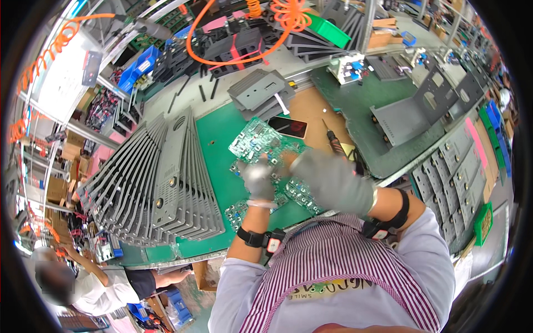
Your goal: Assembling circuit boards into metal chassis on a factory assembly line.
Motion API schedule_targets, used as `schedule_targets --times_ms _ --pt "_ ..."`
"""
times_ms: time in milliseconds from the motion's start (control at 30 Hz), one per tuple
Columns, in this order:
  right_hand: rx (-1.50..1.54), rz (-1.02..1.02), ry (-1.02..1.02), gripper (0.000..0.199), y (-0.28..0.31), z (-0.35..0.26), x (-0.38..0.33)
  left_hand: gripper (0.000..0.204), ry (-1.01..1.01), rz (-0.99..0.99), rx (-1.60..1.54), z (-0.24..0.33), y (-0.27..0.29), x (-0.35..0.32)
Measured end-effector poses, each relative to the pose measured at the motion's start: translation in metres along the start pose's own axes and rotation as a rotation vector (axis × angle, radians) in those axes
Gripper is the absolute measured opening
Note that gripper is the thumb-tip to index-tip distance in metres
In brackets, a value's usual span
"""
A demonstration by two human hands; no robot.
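Several green circuit boards lie on the green mat (208, 136) in front of me. An upper circuit board (252, 139) sits tilted just beyond my hands. My left hand (259, 180), in a grey glove, closes on its near edge. From the right, my right hand (336, 180) reaches over the boards in a grey glove. Its fingers are bent together near the left fingertips, and whatever lies between them is hidden. Below the hands are another circuit board (300, 194) and a partly covered circuit board (236, 213).
Fanned grey metal panels (172, 183) stand at the left. Beyond the boards are a phone (288, 126), stacked grey plates (258, 91) and a screwdriver (335, 143). Bent metal housings (411, 119) stand right. An orange coiled hose (291, 16) hangs above. Another person (105, 288) is at lower left.
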State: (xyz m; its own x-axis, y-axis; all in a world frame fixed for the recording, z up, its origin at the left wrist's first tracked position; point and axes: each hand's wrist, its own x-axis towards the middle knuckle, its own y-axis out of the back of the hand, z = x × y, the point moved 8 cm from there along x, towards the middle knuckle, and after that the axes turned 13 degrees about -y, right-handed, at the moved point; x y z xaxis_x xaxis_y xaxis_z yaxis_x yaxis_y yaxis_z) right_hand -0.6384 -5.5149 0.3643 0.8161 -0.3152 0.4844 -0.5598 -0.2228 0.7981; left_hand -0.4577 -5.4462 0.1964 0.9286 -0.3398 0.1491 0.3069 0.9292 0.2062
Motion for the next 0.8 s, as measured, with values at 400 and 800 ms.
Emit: schedule_targets --times_ms 400,800 --pt "-0.003 -0.188 -0.711 0.044 -0.023 0.135 -0.119 0.08 0.381 0.234 -0.084 -0.101 0.071 0.121" --pt "-0.086 -0.186 -0.831 0.043 -0.039 0.145 -0.109 0.067 0.384 -0.064 0.491 -0.169 0.053 0.204"
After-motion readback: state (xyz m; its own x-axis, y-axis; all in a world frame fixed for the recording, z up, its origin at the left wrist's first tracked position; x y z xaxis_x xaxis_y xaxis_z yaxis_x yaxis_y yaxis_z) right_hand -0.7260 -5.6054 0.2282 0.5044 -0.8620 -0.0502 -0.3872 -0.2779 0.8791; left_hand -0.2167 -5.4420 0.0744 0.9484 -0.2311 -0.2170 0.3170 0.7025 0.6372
